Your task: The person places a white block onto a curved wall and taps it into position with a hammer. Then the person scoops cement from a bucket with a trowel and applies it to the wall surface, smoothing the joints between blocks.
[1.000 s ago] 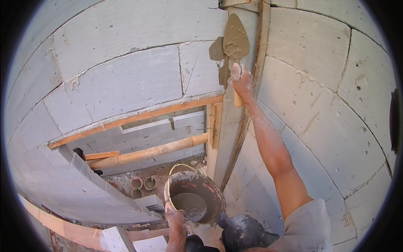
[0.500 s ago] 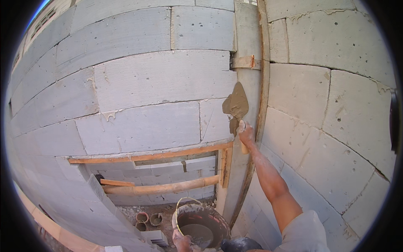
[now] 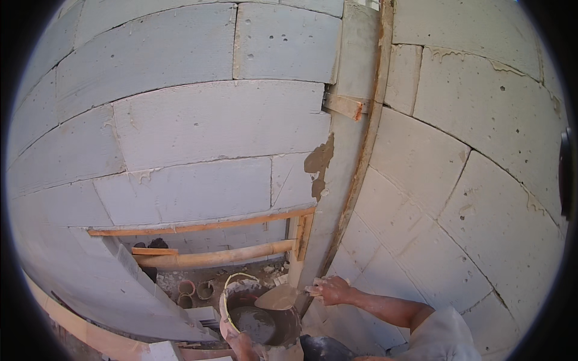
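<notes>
My right hand (image 3: 330,290) is closed around the handle of a mortar-coated trowel (image 3: 278,298). The trowel's blade hangs over the right side of a bucket (image 3: 294,332) that holds wet grey mortar (image 3: 253,322). At the bucket's near left side, my left hand (image 3: 242,346) grips the rim; its fingers are partly cut off by the lower edge. A pale wire handle (image 3: 227,283) arches over the far rim. Higher up, a patch of wet mortar (image 3: 319,161) covers the joint between the block wall (image 3: 217,123) and the grey column (image 3: 344,141).
Below the blocks is an opening framed by a wooden beam (image 3: 205,226), with a round pole (image 3: 217,256) across it. Several small pots (image 3: 205,290) stand on the ground beyond. A second block wall (image 3: 481,138) rises at right, and a wooden strip (image 3: 361,174) runs along the column.
My right hand has brought the trowel down from the wall joint to the bucket. The mortar patch is left on the wall. My left hand stays at the bucket.
</notes>
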Tool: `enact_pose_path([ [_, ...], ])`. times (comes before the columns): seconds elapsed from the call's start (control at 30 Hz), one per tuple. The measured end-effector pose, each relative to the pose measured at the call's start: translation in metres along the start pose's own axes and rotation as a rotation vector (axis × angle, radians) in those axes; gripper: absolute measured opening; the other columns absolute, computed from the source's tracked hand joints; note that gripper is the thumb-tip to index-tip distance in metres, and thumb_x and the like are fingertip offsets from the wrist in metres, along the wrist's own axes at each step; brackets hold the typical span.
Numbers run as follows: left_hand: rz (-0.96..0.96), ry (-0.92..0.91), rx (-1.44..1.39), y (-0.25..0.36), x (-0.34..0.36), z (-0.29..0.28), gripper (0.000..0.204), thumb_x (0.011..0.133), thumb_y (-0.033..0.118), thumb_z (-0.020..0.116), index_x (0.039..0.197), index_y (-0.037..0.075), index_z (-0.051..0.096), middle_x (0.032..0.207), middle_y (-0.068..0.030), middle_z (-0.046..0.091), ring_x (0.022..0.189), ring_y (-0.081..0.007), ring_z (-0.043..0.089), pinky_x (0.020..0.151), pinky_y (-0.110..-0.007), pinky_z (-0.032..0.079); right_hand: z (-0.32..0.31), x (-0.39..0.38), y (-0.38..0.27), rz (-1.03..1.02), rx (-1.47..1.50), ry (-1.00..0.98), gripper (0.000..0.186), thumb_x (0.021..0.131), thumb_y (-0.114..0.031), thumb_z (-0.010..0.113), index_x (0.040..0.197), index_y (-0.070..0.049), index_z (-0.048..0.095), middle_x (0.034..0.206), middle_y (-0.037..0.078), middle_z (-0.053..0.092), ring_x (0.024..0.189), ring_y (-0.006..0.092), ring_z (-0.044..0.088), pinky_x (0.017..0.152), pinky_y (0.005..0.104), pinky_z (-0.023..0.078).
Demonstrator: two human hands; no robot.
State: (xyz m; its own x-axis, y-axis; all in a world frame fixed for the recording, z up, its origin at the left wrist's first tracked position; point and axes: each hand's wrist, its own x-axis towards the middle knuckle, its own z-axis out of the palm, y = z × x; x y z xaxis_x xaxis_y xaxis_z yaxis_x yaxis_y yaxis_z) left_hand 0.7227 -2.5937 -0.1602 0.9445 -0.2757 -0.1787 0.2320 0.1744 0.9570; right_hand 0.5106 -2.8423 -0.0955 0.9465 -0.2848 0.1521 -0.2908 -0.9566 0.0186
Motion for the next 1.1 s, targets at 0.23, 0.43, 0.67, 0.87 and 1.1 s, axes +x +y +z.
enact_pose_path([
  [0.23,-0.003,-0.172,0.234,0.174,-0.110,0.013,0.056,0.065,-0.001,0.055,0.120,-0.011,0.048,0.104,-0.0176,0.060,0.089,-0.0272,0.061,0.077,-0.033,0.048,-0.092,0.028,-0.064,-0.259,-0.162,-0.169,0.021,0.076,-0.021,0.061,0.095,-0.016,0.066,0.097,0.014,0.059,0.089,0.0316,0.061,0.077,0.0426,0.048],
  [0.43,-0.209,-0.172,0.404,0.337,-0.197,0.056,0.051,0.063,0.001,0.060,0.113,-0.007,0.053,0.089,-0.0112,0.059,0.071,-0.0214,0.059,0.063,-0.032,0.046,-0.265,-0.084,-0.076,0.064,0.234,-0.261,0.042,0.069,-0.023,0.069,0.110,-0.015,0.066,0.101,0.012,0.065,0.096,0.0321,0.063,0.078,0.0436,0.052],
  [0.67,-0.297,-0.283,0.152,0.461,-0.237,0.088,0.026,0.066,-0.004,0.053,0.092,-0.001,0.057,0.077,-0.0059,0.053,0.063,-0.0179,0.053,0.054,-0.032,0.044,-0.438,-0.150,-0.087,0.389,0.340,0.272,0.032,0.074,-0.029,0.074,0.096,-0.007,0.068,0.088,0.013,0.068,0.073,0.0305,0.067,0.063,0.0397,0.053],
  [0.87,-0.296,-0.351,-0.046,0.502,-0.229,0.134,0.032,0.068,-0.007,0.052,0.099,0.000,0.055,0.083,-0.0080,0.052,0.070,-0.0233,0.056,0.059,-0.038,0.051,-0.530,-0.117,-0.033,0.480,0.319,0.488,0.031,0.078,-0.033,0.073,0.086,-0.005,0.067,0.068,0.014,0.064,0.062,0.0312,0.064,0.058,0.0400,0.050],
  [1.1,-0.388,-0.289,-0.031,0.527,-0.225,0.109,0.045,0.069,-0.015,0.050,0.110,0.001,0.053,0.092,-0.0120,0.058,0.080,-0.0273,0.063,0.070,-0.044,0.058,-0.541,-0.022,0.093,0.443,0.560,0.686,0.034,0.089,-0.032,0.061,0.080,0.000,0.056,0.065,0.016,0.055,0.060,0.0313,0.053,0.058,0.0422,0.042],
])
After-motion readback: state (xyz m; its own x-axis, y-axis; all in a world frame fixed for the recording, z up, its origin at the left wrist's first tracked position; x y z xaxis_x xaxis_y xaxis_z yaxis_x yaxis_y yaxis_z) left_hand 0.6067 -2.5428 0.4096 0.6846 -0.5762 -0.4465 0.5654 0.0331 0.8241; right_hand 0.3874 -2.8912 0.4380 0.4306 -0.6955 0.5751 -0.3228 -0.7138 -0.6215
